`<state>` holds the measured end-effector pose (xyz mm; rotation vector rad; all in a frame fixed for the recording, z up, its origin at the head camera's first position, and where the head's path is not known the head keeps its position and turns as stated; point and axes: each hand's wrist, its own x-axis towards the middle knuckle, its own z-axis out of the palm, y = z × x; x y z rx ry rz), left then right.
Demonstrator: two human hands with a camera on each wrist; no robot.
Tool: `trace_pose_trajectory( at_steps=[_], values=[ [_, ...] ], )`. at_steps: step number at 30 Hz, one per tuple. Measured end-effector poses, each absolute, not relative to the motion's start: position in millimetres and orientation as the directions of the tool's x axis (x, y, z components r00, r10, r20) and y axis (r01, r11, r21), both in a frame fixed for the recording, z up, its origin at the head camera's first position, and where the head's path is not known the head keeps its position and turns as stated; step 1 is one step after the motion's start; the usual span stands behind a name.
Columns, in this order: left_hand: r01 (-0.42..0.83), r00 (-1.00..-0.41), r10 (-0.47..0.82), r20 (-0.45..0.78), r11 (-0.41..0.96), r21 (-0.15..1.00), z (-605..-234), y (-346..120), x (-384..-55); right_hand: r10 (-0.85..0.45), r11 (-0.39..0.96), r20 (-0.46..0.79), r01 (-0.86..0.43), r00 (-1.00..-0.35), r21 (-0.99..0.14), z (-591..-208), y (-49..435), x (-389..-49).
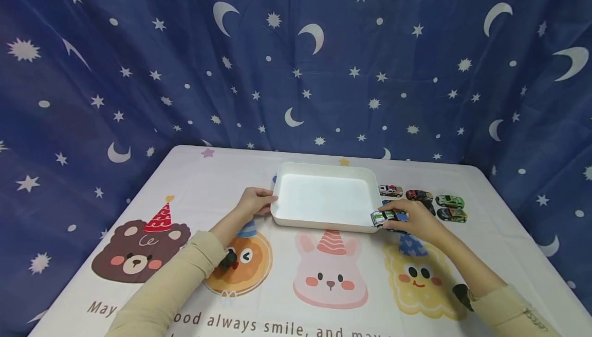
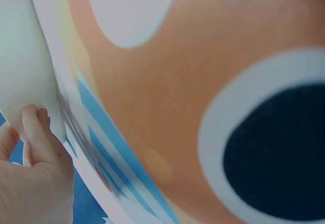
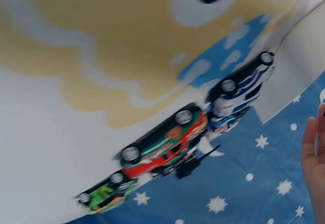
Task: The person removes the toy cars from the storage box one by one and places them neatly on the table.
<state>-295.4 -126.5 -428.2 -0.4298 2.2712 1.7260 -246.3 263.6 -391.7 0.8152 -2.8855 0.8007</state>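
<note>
A shallow white tray [image 1: 326, 225] sits on the table in the head view. At its left side my left hand [image 1: 253, 201] pinches the wall, thumb and fingers on either side of the rim; the left wrist view shows these fingers [image 2: 38, 132] against the tray's wall. My right hand [image 1: 416, 218] holds a small white-and-green toy car [image 1: 380, 218] by its fingers, overlapping the tray's front right corner in the head view. Just below that hand is a blue-and-white toy car [image 3: 242, 93]. Only part of the right hand [image 3: 316, 158] shows in the right wrist view, its held car mostly out of frame.
Several toy cars stand right of the tray, among them a white-and-red one [image 1: 390, 190], a red-and-black one [image 1: 419, 195], a green one [image 1: 450, 201] and a darker green-and-red one [image 1: 452, 215]. A printed cloth [image 1: 330, 280] covers the table; a blue curtain [image 1: 296, 70] hangs behind.
</note>
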Motion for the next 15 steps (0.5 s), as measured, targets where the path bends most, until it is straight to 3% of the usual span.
trace_pose_trajectory(
  at_steps=[15],
  values=[
    [-0.412,-0.91,-0.065,-0.41,0.26,0.873,-427,-127,-299,-0.405,0.781,0.155,-0.429,-0.901,-0.454,-386,309,-223]
  ],
)
